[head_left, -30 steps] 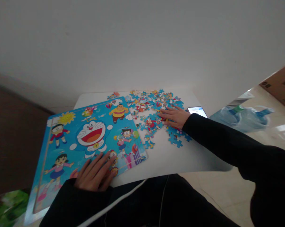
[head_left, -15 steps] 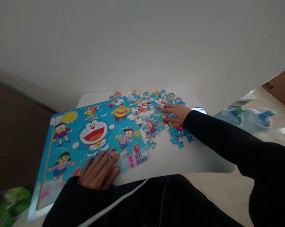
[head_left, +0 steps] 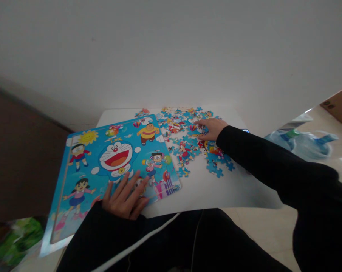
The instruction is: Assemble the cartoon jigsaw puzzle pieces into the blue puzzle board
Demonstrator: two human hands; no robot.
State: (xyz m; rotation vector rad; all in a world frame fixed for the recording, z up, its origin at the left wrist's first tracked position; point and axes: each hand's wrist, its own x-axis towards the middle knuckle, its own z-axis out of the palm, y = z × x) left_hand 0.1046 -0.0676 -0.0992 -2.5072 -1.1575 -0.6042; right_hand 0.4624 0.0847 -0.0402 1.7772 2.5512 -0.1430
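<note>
A white table (head_left: 213,192) stands against a pale wall (head_left: 171,56), loose puzzle pieces (head_left: 184,151) heaped on it beside a picture board (head_left: 114,158). The right hand (head_left: 213,129) has edged toward the far side of the heap over the past second, drawing in its fanned fingers; now forefinger and thumb stand apart, pieces showing between them, the other fingers too hidden to read. The shift bares more of the near pieces and appears to narrow the handling to one small patch. The left hand (head_left: 125,198), fingers spread, rests flat on the board's near edge. The board seems to overlap the heap's left fringe, while the right sleeve (head_left: 258,155) hides most of a phone (head_left: 245,130). Nearby, a white cable (head_left: 139,241) crosses the lap; beyond sit plastic bottles (head_left: 307,145) and a carton (head_left: 339,109).
</note>
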